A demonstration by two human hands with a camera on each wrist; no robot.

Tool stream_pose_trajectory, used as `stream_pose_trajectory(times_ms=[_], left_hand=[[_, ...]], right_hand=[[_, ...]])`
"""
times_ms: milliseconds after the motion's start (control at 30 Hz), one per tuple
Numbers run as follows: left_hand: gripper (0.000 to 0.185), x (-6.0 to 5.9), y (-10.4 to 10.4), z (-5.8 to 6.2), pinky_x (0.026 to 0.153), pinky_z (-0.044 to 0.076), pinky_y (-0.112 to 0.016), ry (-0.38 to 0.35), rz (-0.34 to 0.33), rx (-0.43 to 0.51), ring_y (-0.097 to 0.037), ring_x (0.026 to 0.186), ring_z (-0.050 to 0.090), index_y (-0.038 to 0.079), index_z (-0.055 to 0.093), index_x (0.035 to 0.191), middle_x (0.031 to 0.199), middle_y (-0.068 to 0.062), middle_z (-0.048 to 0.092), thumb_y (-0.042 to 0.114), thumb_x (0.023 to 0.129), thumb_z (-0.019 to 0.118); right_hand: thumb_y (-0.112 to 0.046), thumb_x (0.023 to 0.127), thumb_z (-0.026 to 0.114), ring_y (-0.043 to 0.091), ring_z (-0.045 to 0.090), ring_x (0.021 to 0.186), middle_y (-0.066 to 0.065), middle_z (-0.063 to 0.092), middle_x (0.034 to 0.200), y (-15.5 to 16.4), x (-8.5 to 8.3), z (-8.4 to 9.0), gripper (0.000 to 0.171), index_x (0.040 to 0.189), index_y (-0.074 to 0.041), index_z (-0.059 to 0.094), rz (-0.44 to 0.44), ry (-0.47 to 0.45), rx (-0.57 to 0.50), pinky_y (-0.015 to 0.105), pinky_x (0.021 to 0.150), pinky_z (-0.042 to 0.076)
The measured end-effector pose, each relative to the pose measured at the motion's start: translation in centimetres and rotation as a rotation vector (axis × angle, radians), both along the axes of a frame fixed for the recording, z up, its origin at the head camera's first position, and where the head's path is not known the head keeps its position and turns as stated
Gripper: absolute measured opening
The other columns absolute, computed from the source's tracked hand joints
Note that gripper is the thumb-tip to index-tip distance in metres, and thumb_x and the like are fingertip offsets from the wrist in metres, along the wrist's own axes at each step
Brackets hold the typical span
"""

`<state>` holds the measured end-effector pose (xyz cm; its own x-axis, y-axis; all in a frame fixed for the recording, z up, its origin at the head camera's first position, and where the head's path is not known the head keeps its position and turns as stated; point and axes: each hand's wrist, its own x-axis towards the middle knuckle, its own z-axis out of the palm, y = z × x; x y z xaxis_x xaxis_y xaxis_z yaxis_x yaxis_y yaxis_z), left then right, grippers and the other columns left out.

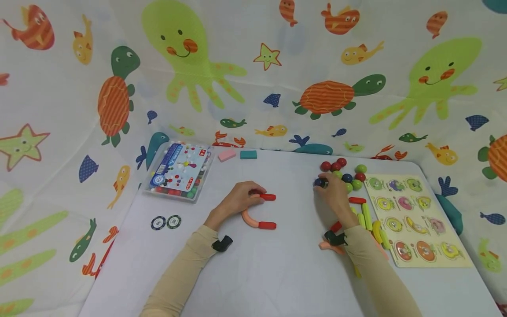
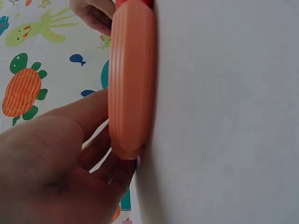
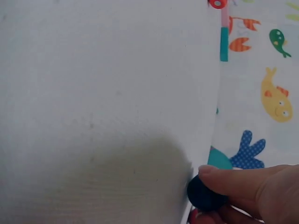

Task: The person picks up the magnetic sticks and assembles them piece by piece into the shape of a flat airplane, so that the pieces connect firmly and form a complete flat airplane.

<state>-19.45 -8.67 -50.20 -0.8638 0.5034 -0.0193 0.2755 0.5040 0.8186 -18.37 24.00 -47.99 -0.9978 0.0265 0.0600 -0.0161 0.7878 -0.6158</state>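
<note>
My left hand [image 1: 239,197] grips the upper side of a curved orange piece with red ends [image 1: 249,219], which lies on the table and opens to the right like a C. Up close in the left wrist view, the orange curve [image 2: 133,79] hides part of the thumb and fingertips. Between the thumb and fingers of my right hand [image 1: 333,191] is a dark blue ball [image 3: 203,193], pinched at the table surface. Red balls [image 1: 325,166], green balls [image 1: 357,184] and another dark blue ball [image 1: 347,178] cluster just beside that hand.
Under and beside the right forearm lie a red rod [image 1: 358,200], yellow-green rods [image 1: 366,215] and an orange piece [image 1: 332,247]. A fruit puzzle board [image 1: 429,259] is at right. At left are a clear plastic box [image 1: 178,171], two chips [image 1: 174,221], and pink [image 1: 227,155] and teal blocks [image 1: 248,154].
</note>
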Motion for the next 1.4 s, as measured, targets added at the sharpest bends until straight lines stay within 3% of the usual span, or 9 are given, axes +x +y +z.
stream_pose_trajectory(times_ms=[267, 567, 867, 1400], left_hand=[[0.023, -0.2, 0.0, -0.4, 0.085, 0.052, -0.028, 0.04, -0.016, -0.013, -0.015, 0.095, 0.059, 0.014, 0.075, 0.115, 0.108, 0.001, 0.072, 0.015, 0.092, 0.075], [0.024, -0.3, -0.2, -0.3, 0.086, 0.051, -0.027, 0.031, -0.022, -0.009, -0.016, 0.097, 0.058, 0.014, 0.074, 0.117, 0.109, 0.001, 0.07, 0.016, 0.093, 0.075], [0.024, -0.4, -0.4, -0.2, 0.091, 0.052, -0.031, 0.059, -0.021, 0.0, -0.015, 0.098, 0.06, 0.014, 0.074, 0.117, 0.11, 0.0, 0.07, 0.016, 0.092, 0.076], [0.024, -0.3, -0.4, 0.0, 0.091, 0.053, -0.033, 0.085, -0.033, 0.008, -0.015, 0.099, 0.062, 0.013, 0.074, 0.116, 0.111, -0.001, 0.072, 0.014, 0.091, 0.076]], right_hand=[[-0.019, 0.094, 0.074, 0.034, 0.06, 0.116, 0.018, 0.064, 0.132, -0.7, 0.3, 0.2, 0.045, 0.135, -0.005, 0.061, -0.001, 0.006, -0.08, 0.052, 0.101, 0.051], [-0.022, 0.091, 0.078, 0.029, 0.065, 0.12, 0.01, 0.068, 0.128, -4.0, 1.1, 2.0, 0.044, 0.131, -0.009, 0.065, 0.12, 0.039, -0.256, 0.045, 0.101, 0.053], [-0.02, 0.088, 0.08, 0.025, 0.066, 0.119, 0.008, 0.068, 0.126, -7.1, 2.2, -0.2, 0.04, 0.126, -0.012, 0.067, 0.219, -0.07, -0.3, 0.038, 0.1, 0.053], [-0.018, 0.087, 0.081, 0.028, 0.068, 0.116, 0.01, 0.068, 0.124, -8.4, 2.6, -1.3, 0.042, 0.125, -0.011, 0.066, 0.222, -0.111, -0.285, 0.043, 0.1, 0.054]])
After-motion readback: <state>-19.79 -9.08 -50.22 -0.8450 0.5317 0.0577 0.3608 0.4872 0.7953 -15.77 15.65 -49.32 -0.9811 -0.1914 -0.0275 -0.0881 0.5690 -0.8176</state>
